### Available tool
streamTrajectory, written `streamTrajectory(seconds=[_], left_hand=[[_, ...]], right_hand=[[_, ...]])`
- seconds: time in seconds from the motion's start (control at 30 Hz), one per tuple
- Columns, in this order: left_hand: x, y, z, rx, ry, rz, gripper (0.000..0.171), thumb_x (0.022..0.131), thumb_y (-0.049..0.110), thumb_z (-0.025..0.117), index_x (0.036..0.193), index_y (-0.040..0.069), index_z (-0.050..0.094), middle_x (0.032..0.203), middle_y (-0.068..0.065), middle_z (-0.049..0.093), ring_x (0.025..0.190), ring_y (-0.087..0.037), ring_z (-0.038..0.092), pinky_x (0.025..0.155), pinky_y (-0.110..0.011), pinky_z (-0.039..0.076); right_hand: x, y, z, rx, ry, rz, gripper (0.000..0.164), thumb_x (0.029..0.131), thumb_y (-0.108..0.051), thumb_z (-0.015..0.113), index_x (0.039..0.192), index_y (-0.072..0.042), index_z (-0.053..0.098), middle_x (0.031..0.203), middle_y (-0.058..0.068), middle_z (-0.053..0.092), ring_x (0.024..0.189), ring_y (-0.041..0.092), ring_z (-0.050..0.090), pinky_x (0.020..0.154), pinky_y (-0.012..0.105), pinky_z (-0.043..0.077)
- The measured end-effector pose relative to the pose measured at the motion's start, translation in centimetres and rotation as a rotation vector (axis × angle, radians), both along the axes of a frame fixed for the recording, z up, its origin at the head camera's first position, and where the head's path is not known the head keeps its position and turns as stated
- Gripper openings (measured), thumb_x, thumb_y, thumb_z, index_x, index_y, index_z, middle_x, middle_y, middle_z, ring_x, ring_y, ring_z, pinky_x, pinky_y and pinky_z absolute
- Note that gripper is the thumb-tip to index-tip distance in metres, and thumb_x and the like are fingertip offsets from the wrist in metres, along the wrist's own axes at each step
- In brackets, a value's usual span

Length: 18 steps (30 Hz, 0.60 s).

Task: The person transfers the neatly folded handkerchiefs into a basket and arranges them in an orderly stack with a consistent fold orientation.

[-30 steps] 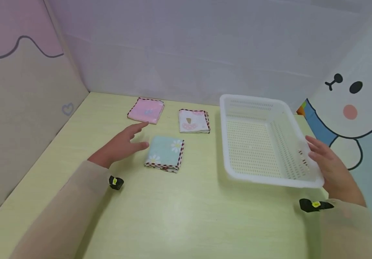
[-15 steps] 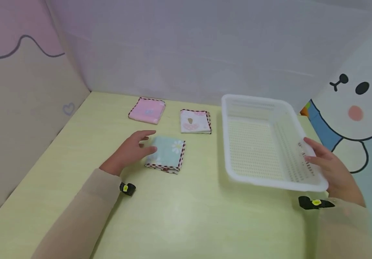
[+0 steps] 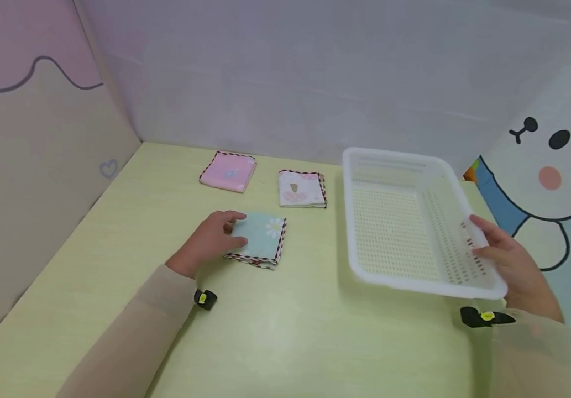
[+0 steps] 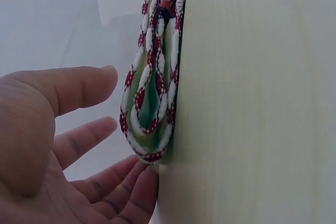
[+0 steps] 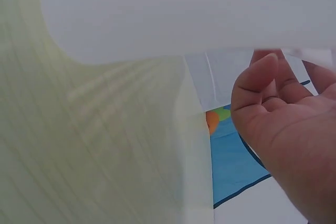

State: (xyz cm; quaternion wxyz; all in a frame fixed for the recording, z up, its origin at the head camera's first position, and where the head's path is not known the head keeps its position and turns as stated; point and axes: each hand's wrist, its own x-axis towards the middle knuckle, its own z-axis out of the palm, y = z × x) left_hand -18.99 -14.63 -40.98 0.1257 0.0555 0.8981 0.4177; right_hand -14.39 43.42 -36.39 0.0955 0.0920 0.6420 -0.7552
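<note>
A folded light-green handkerchief (image 3: 261, 235) with daisies and red-and-white edging lies on the table. My left hand (image 3: 211, 239) is at its left side, thumb over the cloth in the head view. The left wrist view shows the thumb apart from the folds, with lower fingertips (image 4: 142, 192) touching or close to the bottom fold. My right hand (image 3: 516, 271) holds a white plastic basket (image 3: 352, 232) by its right rim. In the right wrist view the basket wall (image 5: 173, 14) hides some fingertips.
Behind the green cloth lie a folded pink handkerchief (image 3: 228, 171) and a white one with pink patterns (image 3: 302, 189). Fabric walls stand at the left, back and right of the pale yellow table (image 3: 285, 331).
My left hand has moved right and slightly nearer, from beside the green handkerchief to over its left edge. The right hand's fingers have settled onto the basket's rim.
</note>
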Motion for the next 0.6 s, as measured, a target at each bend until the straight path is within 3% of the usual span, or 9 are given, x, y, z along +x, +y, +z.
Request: streamTrajectory(seconds=[0.17,0.37,0.6], left_hand=[[0.4,1.2,0.4,-0.084,0.024,0.055,0.06,0.091,0.024,0.077,0.145,0.011,0.057,0.135,-0.017,0.052,0.121,-0.033,0.053,0.099,-0.05,0.049],[0.4,1.8,0.6,-0.201,0.047,0.049,0.059,0.085,0.013,0.083,0.14,0.009,0.06,0.127,-0.019,0.052,0.109,-0.032,0.054,0.096,-0.047,0.05],[0.3,2.1,1.0,-0.232,0.022,0.054,0.053,0.084,0.011,0.083,0.132,0.007,0.063,0.129,-0.021,0.053,0.109,-0.034,0.054,0.094,-0.047,0.051]], right_hand=[[0.1,-0.2,-0.2,-0.013,0.013,0.001,0.075,0.101,0.011,0.055,0.161,-0.03,0.038,0.135,-0.014,0.054,0.103,0.013,0.071,0.078,0.039,0.062],[0.1,-0.4,-0.4,-0.015,0.027,0.01,0.075,0.101,0.011,0.054,0.162,-0.029,0.035,0.139,-0.012,0.049,0.105,0.012,0.069,0.08,0.037,0.061],[0.1,-0.5,-0.2,0.014,0.004,-0.008,0.074,0.102,0.007,0.056,0.162,-0.029,0.035,0.138,-0.011,0.048,0.103,0.011,0.069,0.079,0.036,0.061]])
